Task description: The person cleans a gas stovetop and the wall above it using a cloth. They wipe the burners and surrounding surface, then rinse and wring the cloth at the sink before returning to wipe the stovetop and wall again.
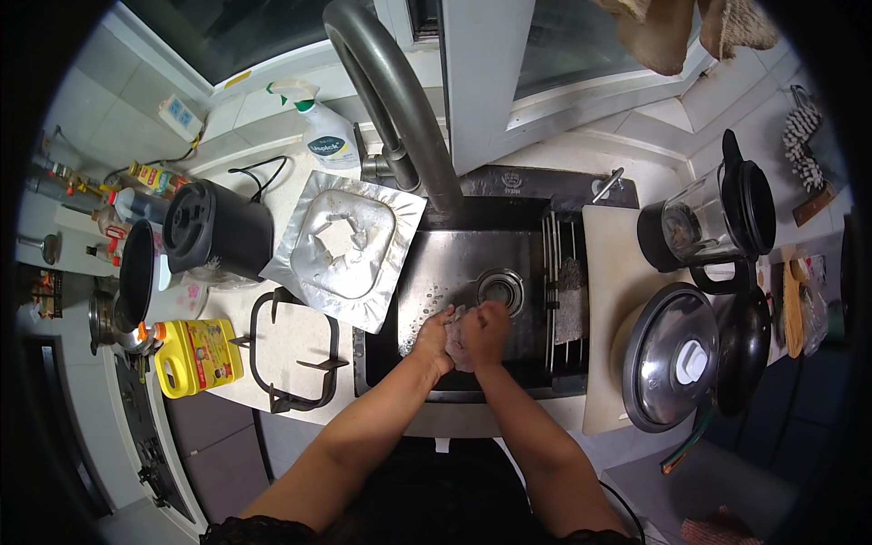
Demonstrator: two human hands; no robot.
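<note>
Both my hands are together over the near part of the dark sink (pixel 374 372), below the drain (pixel 501 291). A crumpled greyish wad, perhaps a wet cloth, (pixel 457 345) is bunched between them. My left hand (pixel 434 345) grips it from the left side, fingers curled along it. My right hand (pixel 486 334) is closed on its right side, with the knuckles up. Most of the wad is hidden by the fingers. Left of the sink lies a square foil stove liner (pixel 313 259) with a torn centre, and nearer me a black stove pan support (pixel 334 341).
A tall dark faucet (pixel 386 82) arches over the sink, with a spray bottle (pixel 327 136) beside it. On the right are a rack (pixel 570 300), a cutting board (pixel 607 241), a lidded pot (pixel 668 359) and a blender jug (pixel 704 222). A yellow jug (pixel 195 359) stands left.
</note>
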